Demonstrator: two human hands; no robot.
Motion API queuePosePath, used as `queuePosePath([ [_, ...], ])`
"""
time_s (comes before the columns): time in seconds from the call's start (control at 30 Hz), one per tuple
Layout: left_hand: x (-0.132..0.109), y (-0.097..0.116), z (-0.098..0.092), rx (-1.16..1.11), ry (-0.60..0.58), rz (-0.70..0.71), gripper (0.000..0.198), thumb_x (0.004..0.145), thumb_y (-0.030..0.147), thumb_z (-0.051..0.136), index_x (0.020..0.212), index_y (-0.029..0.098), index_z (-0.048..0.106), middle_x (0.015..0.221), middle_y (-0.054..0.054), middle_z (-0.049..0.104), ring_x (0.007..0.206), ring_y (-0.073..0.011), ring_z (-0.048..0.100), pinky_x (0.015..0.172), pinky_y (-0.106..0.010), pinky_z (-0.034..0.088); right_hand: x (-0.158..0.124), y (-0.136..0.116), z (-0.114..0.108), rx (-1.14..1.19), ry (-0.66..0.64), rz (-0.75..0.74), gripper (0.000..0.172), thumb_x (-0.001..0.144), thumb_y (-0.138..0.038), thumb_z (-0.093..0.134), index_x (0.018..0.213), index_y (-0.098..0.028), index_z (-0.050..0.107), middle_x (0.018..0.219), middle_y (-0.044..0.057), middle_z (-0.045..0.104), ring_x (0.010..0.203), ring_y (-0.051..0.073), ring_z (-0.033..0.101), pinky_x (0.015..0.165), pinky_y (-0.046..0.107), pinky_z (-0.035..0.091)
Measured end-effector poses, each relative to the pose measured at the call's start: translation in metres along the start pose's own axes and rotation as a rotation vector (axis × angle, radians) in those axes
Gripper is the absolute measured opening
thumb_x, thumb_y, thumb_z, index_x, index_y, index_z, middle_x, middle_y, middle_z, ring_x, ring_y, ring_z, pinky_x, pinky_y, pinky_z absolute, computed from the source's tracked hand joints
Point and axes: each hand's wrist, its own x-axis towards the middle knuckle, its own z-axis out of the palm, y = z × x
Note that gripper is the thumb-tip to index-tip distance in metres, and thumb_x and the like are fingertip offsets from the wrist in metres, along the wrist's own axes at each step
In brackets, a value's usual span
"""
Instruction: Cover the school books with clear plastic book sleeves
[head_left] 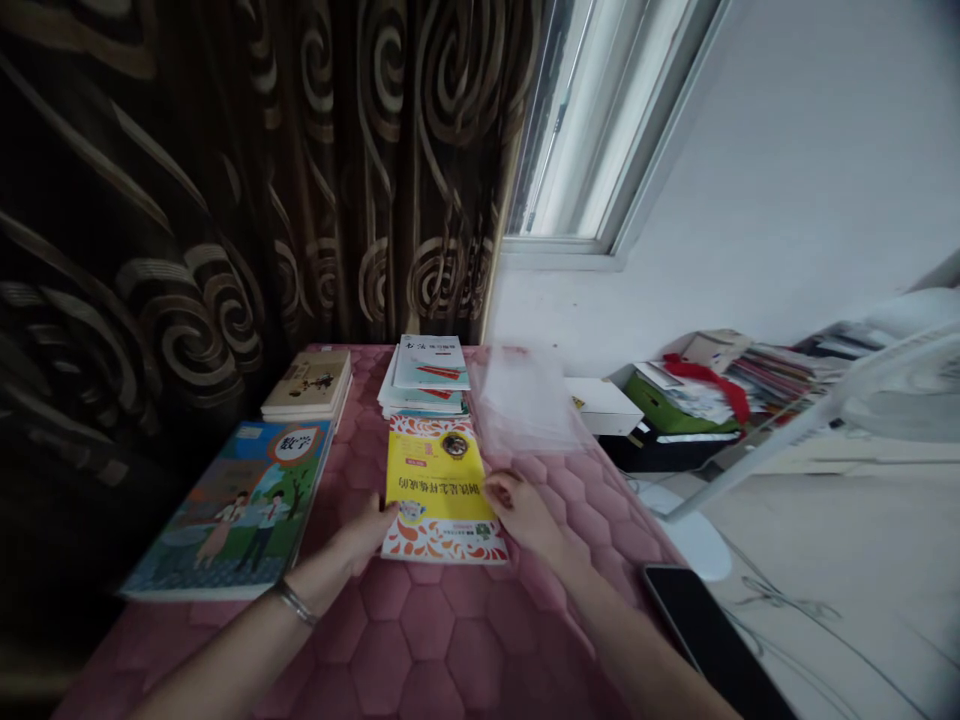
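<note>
A yellow paperback book with white-and-orange patterned ends lies in front of me, its cover print upside down to me. My left hand holds its left edge, the thumb at the cover's side. At the opposite edge my right hand grips the book with curled fingers. Just behind it sits a stack of white and green booklets. To the left are a large blue mathematics textbook and, beyond that, a pile of beige books. Whether the yellow book touches the table cover I cannot tell.
A pink quilted cover spreads over the table. Clear plastic sheets lie at the back right, near a white box. A dark phone-like slab is at the right edge. Beyond stands a white fan; a patterned curtain hangs behind.
</note>
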Motion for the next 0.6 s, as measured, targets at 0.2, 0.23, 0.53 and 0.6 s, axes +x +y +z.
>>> queuePosePath([
  [0.2,-0.022,-0.004,-0.048,0.302,-0.068,0.115,0.020,0.072,0.027,0.066,0.084,0.020,0.050,0.071,-0.002,0.070,0.070,-0.0243,0.070,0.060,-0.032,0.053,0.048,-0.020,-0.018,0.022,-0.039,0.017,0.022,0.082,-0.037,0.059,0.091,-0.019,0.068,0.095,0.007,0.072,0.086,0.021,0.067,0.081,0.034,0.052],
  [0.23,-0.026,-0.001,-0.056,0.372,-0.076,0.150,0.020,0.071,0.028,0.065,0.084,0.021,0.052,0.068,0.000,0.069,0.068,-0.0238,0.069,0.058,-0.030,0.051,0.053,-0.022,-0.017,0.087,-0.059,0.042,0.025,0.081,-0.041,0.062,0.091,-0.019,0.068,0.094,0.007,0.072,0.086,0.021,0.067,0.081,0.034,0.053],
  [0.53,0.008,0.086,-0.053,0.669,-0.110,0.413,0.011,0.076,0.025,0.070,0.080,0.015,0.066,0.072,0.001,0.067,0.072,-0.0194,0.064,0.064,-0.027,0.049,0.042,-0.008,-0.011,0.582,-0.084,0.274,0.050,0.071,-0.061,0.068,0.097,-0.017,0.069,0.095,0.010,0.075,0.079,0.026,0.070,0.069,0.037,0.057],
  [0.6,0.031,0.105,-0.044,0.619,-0.034,0.463,0.026,0.085,0.034,0.066,0.100,0.012,0.065,0.098,-0.003,0.067,0.088,-0.0227,0.065,0.077,-0.035,0.054,0.044,-0.004,-0.013,0.428,0.039,0.269,0.044,0.077,-0.057,0.063,0.095,-0.017,0.069,0.094,0.009,0.075,0.080,0.026,0.070,0.068,0.035,0.056],
])
